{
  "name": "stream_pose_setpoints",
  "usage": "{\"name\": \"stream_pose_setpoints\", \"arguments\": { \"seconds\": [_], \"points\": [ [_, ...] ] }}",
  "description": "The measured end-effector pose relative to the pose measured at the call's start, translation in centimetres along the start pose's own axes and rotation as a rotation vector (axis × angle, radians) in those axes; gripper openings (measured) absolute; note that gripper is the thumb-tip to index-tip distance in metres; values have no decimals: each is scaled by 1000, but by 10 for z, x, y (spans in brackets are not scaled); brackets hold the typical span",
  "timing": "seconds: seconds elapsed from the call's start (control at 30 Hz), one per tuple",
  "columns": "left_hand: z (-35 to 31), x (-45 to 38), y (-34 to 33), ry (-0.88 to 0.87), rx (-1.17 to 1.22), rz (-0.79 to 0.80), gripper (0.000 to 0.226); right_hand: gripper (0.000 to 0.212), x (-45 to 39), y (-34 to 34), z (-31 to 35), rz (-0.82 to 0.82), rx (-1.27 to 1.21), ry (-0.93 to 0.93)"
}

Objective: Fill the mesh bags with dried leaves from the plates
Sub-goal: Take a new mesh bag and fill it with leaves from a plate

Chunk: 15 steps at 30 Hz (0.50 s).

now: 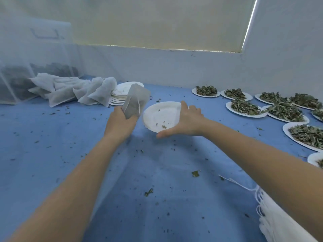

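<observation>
- Left hand [120, 122]: fingers curled round the lower part of a mesh bag [135, 102], held upright with its mouth up and turned toward the plate; the hold appears meant to keep the mouth open for the last leaves.
- Right hand [185, 120]: thumb over the far rim and fingers under the near rim of a white plate [160, 116], clamped on it and tilting it toward the bag, just beside the bag's side. Only a few leaf crumbs remain on it, so this plate looks nearly emptied.
- Beyond the left fingers: stack of emptied plates [125, 91], likely the drop point for the held plate; filled bags [76, 89] heaped beside it against a mesh enclosure [35, 58].
- Right of the right fingers: full plates of dried leaves [244, 107], ranked toward the wall, within reach.
- Near side, below the right forearm: flat empty bags with drawstrings [272, 217] at the desk edge.
- Blue desk [52, 154]: open room between the forearms and leftward, littered with crumbs only.
</observation>
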<state>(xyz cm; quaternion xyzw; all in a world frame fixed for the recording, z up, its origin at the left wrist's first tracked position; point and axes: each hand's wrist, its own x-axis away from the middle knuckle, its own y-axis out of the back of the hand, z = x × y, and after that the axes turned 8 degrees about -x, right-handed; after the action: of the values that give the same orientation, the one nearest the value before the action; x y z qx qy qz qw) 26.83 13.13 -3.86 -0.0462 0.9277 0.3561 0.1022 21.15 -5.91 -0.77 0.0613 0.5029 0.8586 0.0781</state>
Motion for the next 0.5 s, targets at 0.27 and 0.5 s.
{"name": "stream_pose_setpoints", "arguments": {
  "seconds": [0.27,0.5],
  "points": [
    [12,-77,26,56,-28,-47,24,137,-77,-7,72,3,-77,89],
    [48,-183,9,149,-49,-1,41,141,-183,-36,99,-4,-25,53]
  ]
}}
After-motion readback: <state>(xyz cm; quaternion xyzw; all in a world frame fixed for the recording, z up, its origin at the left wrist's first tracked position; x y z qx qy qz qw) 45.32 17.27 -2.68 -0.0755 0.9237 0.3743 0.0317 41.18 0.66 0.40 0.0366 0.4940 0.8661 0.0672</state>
